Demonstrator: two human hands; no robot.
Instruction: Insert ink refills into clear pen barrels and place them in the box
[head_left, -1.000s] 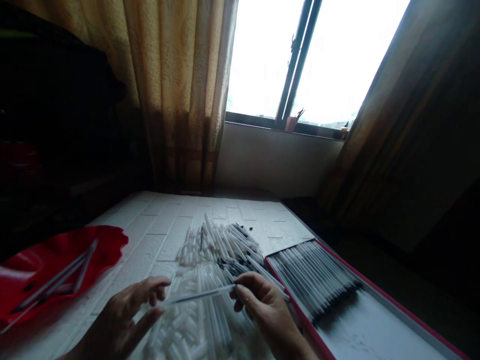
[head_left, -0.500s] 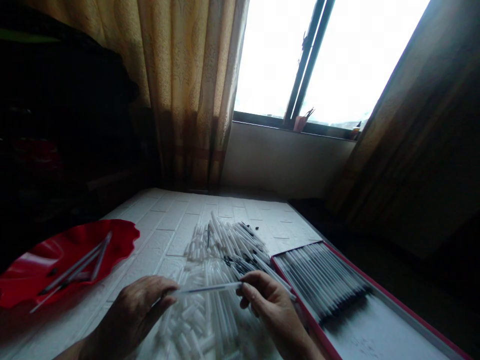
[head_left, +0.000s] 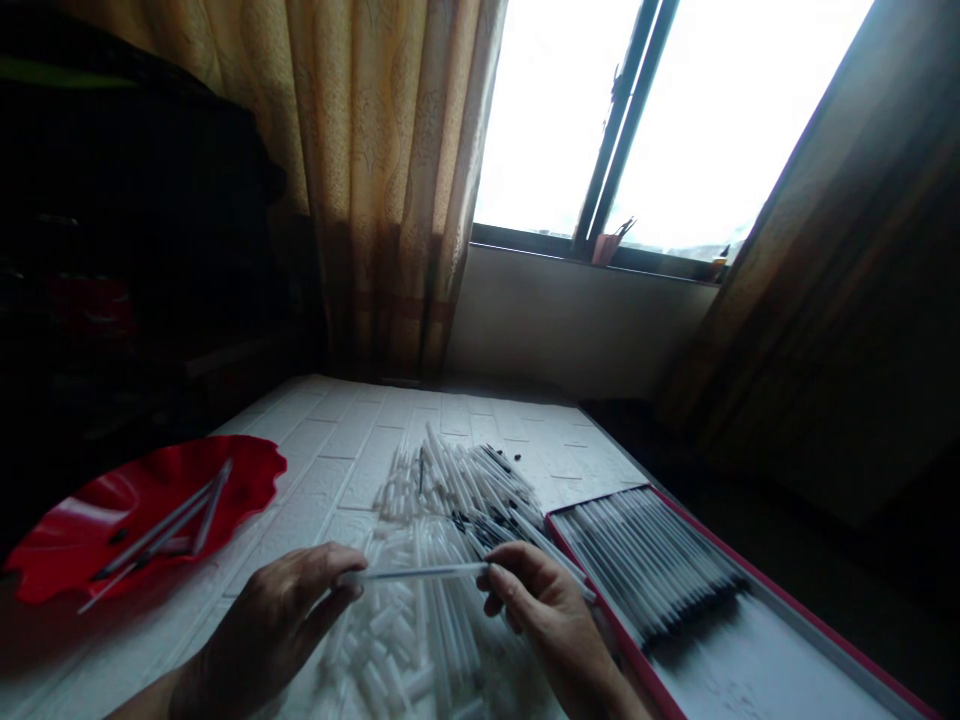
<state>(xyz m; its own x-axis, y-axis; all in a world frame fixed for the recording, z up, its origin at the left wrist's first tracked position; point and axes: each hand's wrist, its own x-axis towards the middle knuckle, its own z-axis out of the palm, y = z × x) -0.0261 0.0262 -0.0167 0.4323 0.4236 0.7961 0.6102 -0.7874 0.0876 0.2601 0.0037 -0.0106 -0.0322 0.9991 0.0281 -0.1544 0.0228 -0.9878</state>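
Note:
A slim clear pen [head_left: 427,572] spans level between my two hands, above the loose parts. My left hand [head_left: 296,600] is closed, with thumb and fingertips at the pen's left end; the fingers partly hide that end. Thumb and forefinger of my right hand [head_left: 536,605] pinch its right end. Below lies a heap of short clear caps [head_left: 382,650] beside long translucent barrels [head_left: 450,640]. Farther back is a pile of white barrels [head_left: 465,480], with dark-tipped pieces [head_left: 469,525] in front of it.
A red wavy-edged bowl [head_left: 247,445] holding a few pens stands at the left. On the right, a red-edged tray [head_left: 615,625] holds a row of pens [head_left: 652,560] with dark ends. The white brick-patterned tabletop [head_left: 330,440] reaches toward a curtain [head_left: 375,200] and window.
My left fingers have closed in around the pen's left end. My right hand keeps its pinch. The whole view has shifted slightly.

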